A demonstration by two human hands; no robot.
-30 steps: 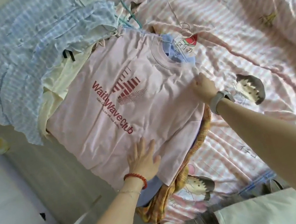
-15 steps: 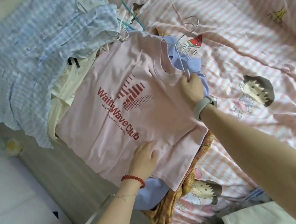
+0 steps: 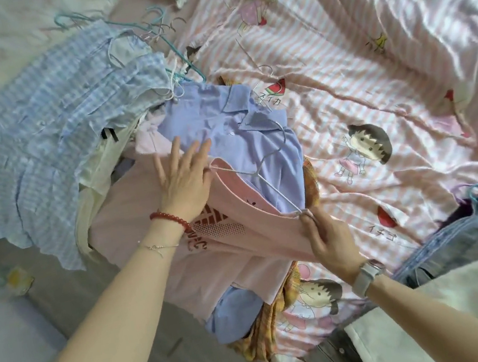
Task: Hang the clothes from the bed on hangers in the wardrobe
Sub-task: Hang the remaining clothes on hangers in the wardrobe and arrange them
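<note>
Presently right hand (image 3: pixel 330 243) pinched pink T-shirt (image 3: pixel 258 234) and hanger (image 3: pixel 265 176) end, nearest bed (image 3: pixel 373 90) edge; hanger ran away toward left hand (image 3: pixel 184 177), flat, fingers spread.

The T-shirt (image 3: pixel 164 274) lies on the collared shirt (image 3: pixel 225 139), itself on the bed sheet (image 3: pixel 343 95). The checked garment (image 3: pixel 39 156) lies left; the jeans (image 3: pixel 460 239) lie right.

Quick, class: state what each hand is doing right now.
Left hand: open, fingers straight, resting on the blue shirt.
Right hand: pinches the pink T-shirt at the wire hanger.
</note>
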